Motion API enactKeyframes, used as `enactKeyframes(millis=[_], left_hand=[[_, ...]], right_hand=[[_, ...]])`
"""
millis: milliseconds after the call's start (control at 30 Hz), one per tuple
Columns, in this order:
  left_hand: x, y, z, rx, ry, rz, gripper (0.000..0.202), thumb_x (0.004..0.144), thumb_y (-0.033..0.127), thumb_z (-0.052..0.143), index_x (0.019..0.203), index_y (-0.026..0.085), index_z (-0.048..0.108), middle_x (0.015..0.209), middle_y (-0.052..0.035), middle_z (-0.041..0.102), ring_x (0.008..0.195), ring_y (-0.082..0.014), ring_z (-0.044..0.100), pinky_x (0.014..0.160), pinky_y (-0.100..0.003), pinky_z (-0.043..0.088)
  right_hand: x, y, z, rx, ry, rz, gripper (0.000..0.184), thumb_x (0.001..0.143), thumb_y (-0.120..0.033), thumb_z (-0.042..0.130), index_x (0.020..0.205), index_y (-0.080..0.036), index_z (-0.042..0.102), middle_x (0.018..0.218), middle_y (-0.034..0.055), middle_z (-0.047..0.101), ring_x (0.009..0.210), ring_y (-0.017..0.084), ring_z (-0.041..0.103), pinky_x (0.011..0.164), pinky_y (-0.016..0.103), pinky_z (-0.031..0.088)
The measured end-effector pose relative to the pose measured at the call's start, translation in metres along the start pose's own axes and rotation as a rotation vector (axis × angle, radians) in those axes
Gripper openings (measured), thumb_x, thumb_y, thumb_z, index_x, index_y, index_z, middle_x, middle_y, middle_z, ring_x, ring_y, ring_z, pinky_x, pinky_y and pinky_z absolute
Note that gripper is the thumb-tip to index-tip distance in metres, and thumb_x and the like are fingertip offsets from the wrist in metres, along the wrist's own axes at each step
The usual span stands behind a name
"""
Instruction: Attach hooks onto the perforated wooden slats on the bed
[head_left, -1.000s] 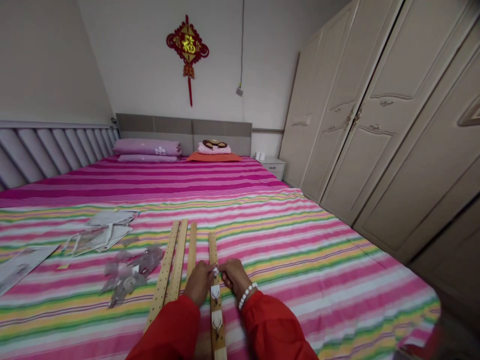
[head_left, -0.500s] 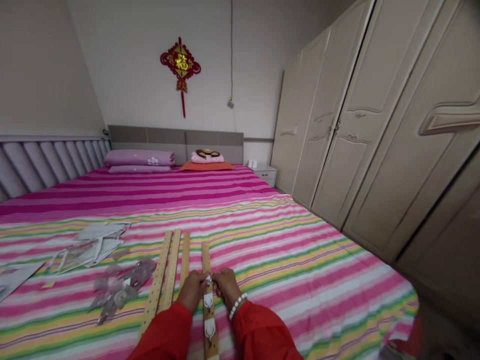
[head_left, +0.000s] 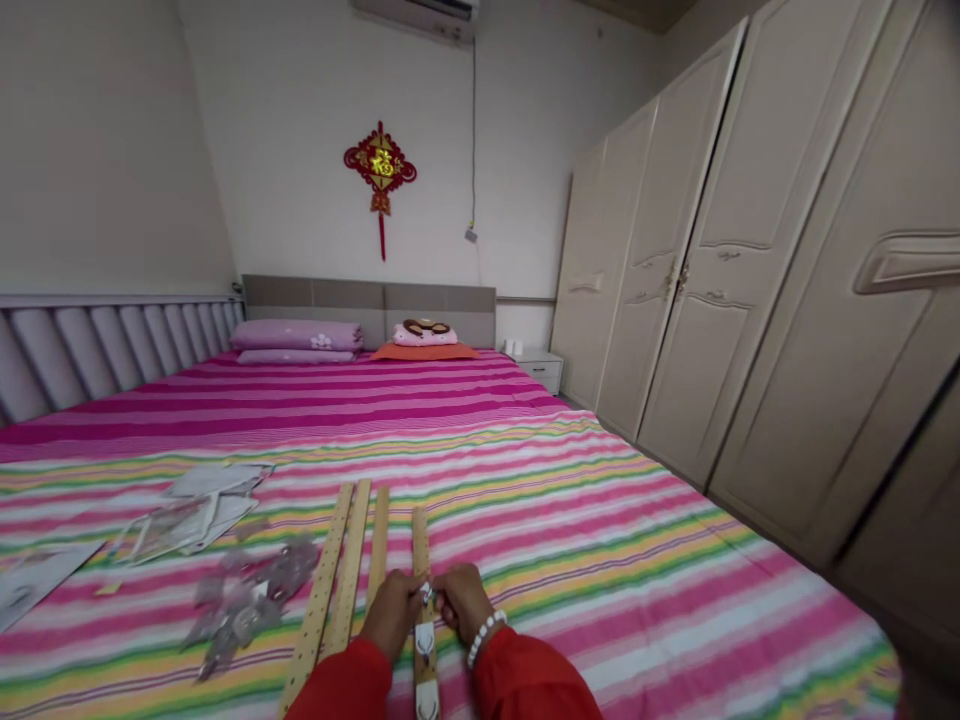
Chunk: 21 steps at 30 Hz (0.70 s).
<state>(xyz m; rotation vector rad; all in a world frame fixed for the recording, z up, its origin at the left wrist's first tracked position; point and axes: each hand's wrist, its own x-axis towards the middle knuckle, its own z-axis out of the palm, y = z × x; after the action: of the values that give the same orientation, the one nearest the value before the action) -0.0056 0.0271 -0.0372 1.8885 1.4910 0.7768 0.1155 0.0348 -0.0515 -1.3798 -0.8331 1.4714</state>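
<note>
White hook (head_left: 427, 592) pinched against wooden slat (head_left: 420, 535), on striped bedsheet (head_left: 600, 560).
Left hand (head_left: 394, 612) and right hand (head_left: 461, 600) meet, fingertips closed on the hook. Two mounted hooks (head_left: 425, 646) sit nearer the person on the same slat. Spare slats (head_left: 349, 560) lie just left; fittings bags (head_left: 247, 590) and paper sheets (head_left: 191, 495) farther left.

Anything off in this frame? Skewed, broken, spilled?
Nothing broken or spilled. The left hand and right hand pinch a small white hook on the rightmost wooden strip. Only untidiness: clear plastic bags and papers lie scattered on the striped sheet, left of it.
</note>
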Motion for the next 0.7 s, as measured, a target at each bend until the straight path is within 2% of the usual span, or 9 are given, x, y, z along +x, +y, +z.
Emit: enactKeyframes(millis=[133,233,333,533,700], left_hand=[[-0.002,0.009,-0.007,-0.09,-0.077,-0.01,0.023,0.072,0.027,0.055,0.062,0.015,0.071,0.059,-0.0016,0.064,0.071,-0.0212,0.061,0.068,-0.028,0.045],[-0.008,0.016,-0.01,-0.102,0.014,-0.03,0.025,0.074,0.021,0.049,0.074,0.016,0.074,0.063,-0.0004,0.067,0.075,-0.0201,0.063,0.072,-0.027,0.046],[-0.016,0.021,-0.009,-0.1,0.114,-0.032,0.031,0.078,0.02,0.044,0.079,0.017,0.074,0.066,-0.0014,0.069,0.074,-0.019,0.063,0.071,-0.026,0.046],[-0.02,0.025,-0.003,-0.073,0.076,-0.082,0.033,0.078,0.014,0.042,0.061,0.014,0.07,0.054,-0.0015,0.06,0.057,-0.0149,0.056,0.058,-0.023,0.041],[-0.031,0.026,-0.001,-0.06,0.097,-0.123,0.031,0.077,0.012,0.044,0.059,0.013,0.068,0.053,-0.0011,0.058,0.055,-0.0137,0.054,0.057,-0.022,0.039]], right_hand=[[-0.005,0.005,-0.004,0.042,-0.006,-0.069,0.032,0.071,-0.025,0.059,0.044,-0.021,0.042,0.027,-0.0056,0.043,0.022,0.006,0.027,0.03,0.02,0.015],[-0.011,0.006,-0.008,0.112,-0.009,-0.127,0.032,0.073,-0.041,0.061,0.052,-0.02,0.048,0.03,-0.0049,0.047,0.023,0.005,0.028,0.03,0.019,0.014],[-0.016,0.005,-0.011,0.142,-0.037,-0.16,0.037,0.071,-0.05,0.062,0.057,-0.017,0.054,0.031,-0.0044,0.048,0.024,0.005,0.028,0.031,0.019,0.012],[-0.024,0.0,-0.014,0.134,-0.1,-0.113,0.048,0.07,-0.061,0.061,0.064,-0.013,0.059,0.033,-0.003,0.05,0.024,0.004,0.027,0.031,0.019,0.01],[-0.037,0.005,-0.018,0.128,-0.102,-0.114,0.055,0.065,-0.066,0.062,0.066,-0.011,0.061,0.034,-0.0022,0.05,0.025,0.004,0.027,0.031,0.019,0.009]])
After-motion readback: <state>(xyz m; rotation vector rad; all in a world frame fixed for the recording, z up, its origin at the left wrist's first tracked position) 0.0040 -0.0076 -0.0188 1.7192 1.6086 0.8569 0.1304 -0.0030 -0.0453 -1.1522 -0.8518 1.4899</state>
